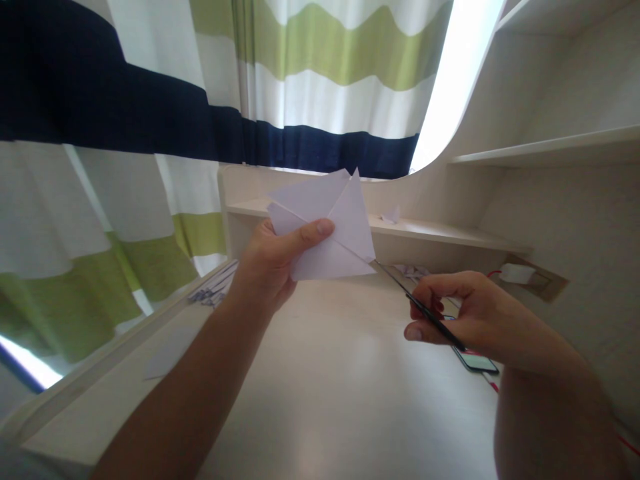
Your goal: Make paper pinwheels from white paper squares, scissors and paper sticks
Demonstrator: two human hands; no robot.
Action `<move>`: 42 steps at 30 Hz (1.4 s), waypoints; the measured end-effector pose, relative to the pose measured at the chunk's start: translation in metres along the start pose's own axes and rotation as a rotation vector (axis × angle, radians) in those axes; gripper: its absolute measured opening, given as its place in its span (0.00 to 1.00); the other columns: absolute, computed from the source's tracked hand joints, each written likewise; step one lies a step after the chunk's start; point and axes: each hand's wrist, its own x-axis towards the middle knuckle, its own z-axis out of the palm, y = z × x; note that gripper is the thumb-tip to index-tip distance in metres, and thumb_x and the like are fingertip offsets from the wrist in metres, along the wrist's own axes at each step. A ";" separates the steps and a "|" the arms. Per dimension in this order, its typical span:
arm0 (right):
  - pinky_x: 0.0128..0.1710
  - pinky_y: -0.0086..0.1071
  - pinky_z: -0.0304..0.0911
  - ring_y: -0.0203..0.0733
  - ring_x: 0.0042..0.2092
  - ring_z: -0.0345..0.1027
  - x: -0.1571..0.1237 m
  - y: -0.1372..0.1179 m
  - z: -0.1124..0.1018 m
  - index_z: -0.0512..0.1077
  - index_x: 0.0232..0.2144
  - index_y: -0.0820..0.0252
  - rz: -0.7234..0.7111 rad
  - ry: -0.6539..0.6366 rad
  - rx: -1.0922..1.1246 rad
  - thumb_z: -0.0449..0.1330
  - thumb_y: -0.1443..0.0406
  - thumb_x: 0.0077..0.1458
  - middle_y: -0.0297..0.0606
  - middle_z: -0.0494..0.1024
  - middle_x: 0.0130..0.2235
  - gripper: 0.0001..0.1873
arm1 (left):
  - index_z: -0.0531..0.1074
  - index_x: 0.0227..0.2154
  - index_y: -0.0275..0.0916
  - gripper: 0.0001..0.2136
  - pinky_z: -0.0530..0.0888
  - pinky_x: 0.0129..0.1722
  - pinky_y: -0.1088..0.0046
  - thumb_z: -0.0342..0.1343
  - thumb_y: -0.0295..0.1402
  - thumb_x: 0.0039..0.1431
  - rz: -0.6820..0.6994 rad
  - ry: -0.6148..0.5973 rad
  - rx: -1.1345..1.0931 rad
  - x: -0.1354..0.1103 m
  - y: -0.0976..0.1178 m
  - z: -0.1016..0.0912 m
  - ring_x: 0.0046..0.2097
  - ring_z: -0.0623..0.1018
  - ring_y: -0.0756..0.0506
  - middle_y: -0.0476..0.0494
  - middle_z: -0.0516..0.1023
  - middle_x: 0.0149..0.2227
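My left hand (273, 263) is closed on a square of white paper (345, 213), raised above the desk, with the thumb lying across its face. Slits run in from the paper's corners toward the middle, leaving pointed flaps. My right hand (455, 307) grips a pair of scissors (425, 310) with black handles, seen edge-on. Their thin blades point up and left, and the tips meet the paper's lower right corner. Whether the blades are apart cannot be made out.
Below lies a pale desk (330, 373). A phone (477, 362) with a cable rests behind my right hand. Thin paper strips (213, 290) and a white sheet (170, 353) lie at the left. A folded paper piece (391, 215) sits on the back shelf (440, 233); a white charger (517, 273) is at the right wall.
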 end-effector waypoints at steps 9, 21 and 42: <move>0.29 0.32 0.54 0.36 0.29 0.58 0.001 -0.007 0.003 0.72 0.21 0.58 0.042 -0.010 0.063 0.78 0.54 0.47 0.28 0.66 0.24 0.22 | 0.82 0.47 0.38 0.24 0.85 0.46 0.62 0.78 0.37 0.47 -0.010 0.032 0.025 -0.001 -0.001 0.003 0.45 0.87 0.36 0.39 0.88 0.45; 0.27 0.32 0.52 0.35 0.28 0.57 0.002 -0.012 0.005 0.67 0.19 0.58 0.102 -0.007 0.076 0.78 0.54 0.46 0.28 0.64 0.22 0.26 | 0.84 0.43 0.39 0.19 0.84 0.43 0.65 0.77 0.35 0.46 -0.035 0.072 0.030 -0.004 0.000 0.006 0.44 0.87 0.38 0.41 0.88 0.43; 0.27 0.32 0.53 0.36 0.28 0.58 0.000 -0.012 0.004 0.66 0.18 0.58 0.088 -0.007 0.103 0.78 0.52 0.46 0.30 0.67 0.23 0.27 | 0.84 0.41 0.39 0.20 0.85 0.45 0.64 0.79 0.38 0.45 -0.015 0.096 0.065 -0.005 0.001 0.008 0.48 0.87 0.35 0.40 0.88 0.44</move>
